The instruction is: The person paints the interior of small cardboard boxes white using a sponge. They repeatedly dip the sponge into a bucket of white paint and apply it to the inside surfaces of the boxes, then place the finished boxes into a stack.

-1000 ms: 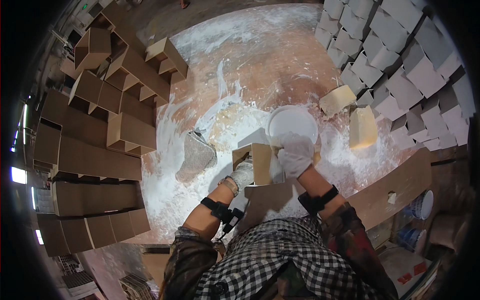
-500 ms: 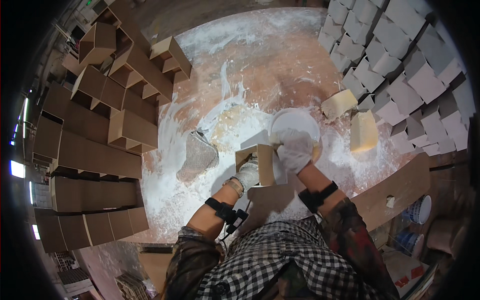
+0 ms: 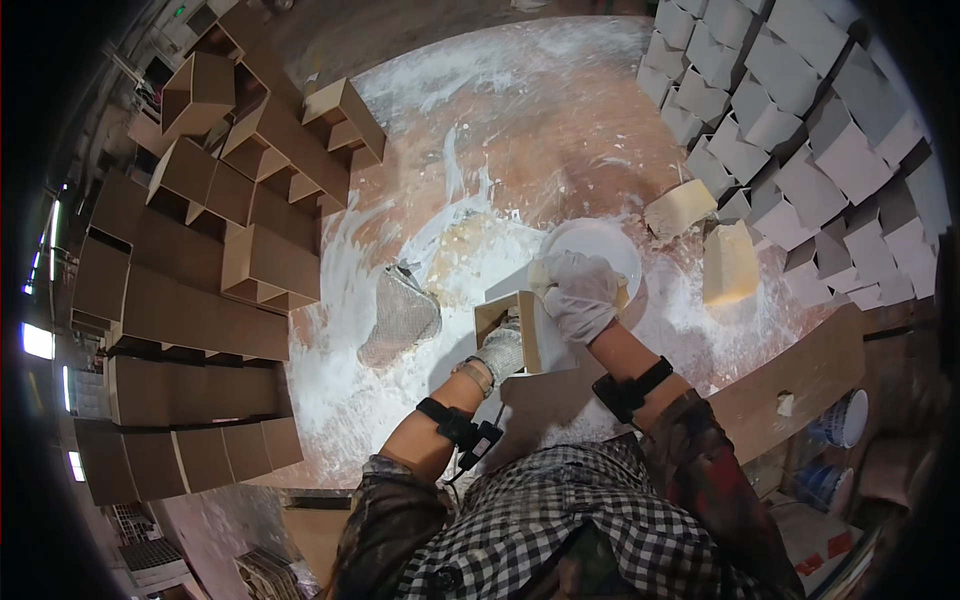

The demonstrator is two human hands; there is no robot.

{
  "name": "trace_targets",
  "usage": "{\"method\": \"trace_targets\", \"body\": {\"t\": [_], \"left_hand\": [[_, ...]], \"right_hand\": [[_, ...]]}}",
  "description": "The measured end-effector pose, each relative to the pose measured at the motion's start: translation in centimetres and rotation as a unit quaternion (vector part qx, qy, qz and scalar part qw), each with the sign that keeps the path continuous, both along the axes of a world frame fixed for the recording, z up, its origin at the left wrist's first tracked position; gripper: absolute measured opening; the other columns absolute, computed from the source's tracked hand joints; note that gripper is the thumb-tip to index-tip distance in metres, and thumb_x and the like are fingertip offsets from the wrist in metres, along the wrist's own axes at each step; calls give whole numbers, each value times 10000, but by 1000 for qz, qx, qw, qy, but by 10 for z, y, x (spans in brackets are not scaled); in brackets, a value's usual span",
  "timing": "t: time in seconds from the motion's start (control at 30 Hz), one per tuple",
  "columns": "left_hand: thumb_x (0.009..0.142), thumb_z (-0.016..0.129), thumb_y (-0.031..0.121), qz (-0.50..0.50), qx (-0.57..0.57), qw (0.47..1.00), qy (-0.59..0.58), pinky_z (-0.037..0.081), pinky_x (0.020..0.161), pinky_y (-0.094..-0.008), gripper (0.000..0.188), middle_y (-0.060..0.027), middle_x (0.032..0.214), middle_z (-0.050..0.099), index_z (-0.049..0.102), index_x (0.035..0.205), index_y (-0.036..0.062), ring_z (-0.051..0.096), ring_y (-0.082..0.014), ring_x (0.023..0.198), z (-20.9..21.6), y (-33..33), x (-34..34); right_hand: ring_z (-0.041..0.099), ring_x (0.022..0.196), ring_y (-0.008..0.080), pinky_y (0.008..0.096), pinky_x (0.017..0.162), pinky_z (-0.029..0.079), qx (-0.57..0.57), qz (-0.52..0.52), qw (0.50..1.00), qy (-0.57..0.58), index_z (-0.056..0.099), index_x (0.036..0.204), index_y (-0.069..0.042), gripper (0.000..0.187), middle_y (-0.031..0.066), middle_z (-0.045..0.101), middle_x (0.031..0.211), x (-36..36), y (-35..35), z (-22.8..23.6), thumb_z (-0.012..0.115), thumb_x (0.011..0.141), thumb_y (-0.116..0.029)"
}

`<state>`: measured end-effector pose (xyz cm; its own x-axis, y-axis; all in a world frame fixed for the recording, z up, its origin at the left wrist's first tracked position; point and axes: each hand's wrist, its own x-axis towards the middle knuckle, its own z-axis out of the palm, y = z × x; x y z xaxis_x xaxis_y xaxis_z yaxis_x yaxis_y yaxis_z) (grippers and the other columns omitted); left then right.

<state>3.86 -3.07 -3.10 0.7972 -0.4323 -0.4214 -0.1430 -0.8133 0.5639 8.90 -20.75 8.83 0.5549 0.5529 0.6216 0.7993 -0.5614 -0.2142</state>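
Head: box whiter than before

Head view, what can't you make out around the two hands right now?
All in the head view:
Left hand: fingertips lost inside the shadowed box.
Right hand: palm hidden by the hand's back.
White tub: partly covered by the right hand.
Stacked white boxes: cut off by the upper edge.

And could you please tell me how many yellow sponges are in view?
2 clearly: the far sponge and the near sponge, both right of the white bowl. The right hand may hide a third.
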Motion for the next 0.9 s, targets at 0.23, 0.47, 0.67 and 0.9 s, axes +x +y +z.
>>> {"method": "trace_targets", "body": {"t": [0.23, 0.47, 0.67, 0.9], "left_hand": [[875, 528, 281, 72, 18, 997, 4, 382, 1005, -391, 600, -258, 1330, 425, 332, 1362, -11, 464, -343, 1210, 39, 3, -10], [817, 591, 308, 111, -20, 993, -43, 455, 910, -409, 692, -282, 1201, 523, 304, 1341, -39, 556, -354, 1098, -12, 2, -8], [817, 586, 262, 65, -30, 996, -53, 454, 902, -412, 620, -290, 1217, 504, 348, 1322, -7, 540, -353, 1119, -76, 21, -14], [865, 519, 240, 121, 1, 992, -43, 453, 914, -386, 466, -221, 1220, 537, 461, 1273, 20, 565, -312, 1085, -66, 21, -22]], "right_hand": [[599, 657, 210, 347, 653, 498, 164, 76, 968, 172, 614, 890, -37, 172, 84, 597, 775, -90, 0, 25, 574, 727, -72], [528, 607, 232, 371, 551, 403, -81, -33, 994, 59, 594, 901, -48, 182, 92, 536, 697, -11, 19, 22, 535, 766, -156], [567, 634, 249, 389, 576, 445, 105, 121, 986, 41, 613, 872, -48, 184, 89, 566, 722, -75, 21, 22, 589, 705, -121], [579, 626, 246, 370, 549, 430, -10, 53, 997, 60, 658, 864, -61, 162, 105, 601, 694, -52, 26, 55, 604, 724, -124]]}}
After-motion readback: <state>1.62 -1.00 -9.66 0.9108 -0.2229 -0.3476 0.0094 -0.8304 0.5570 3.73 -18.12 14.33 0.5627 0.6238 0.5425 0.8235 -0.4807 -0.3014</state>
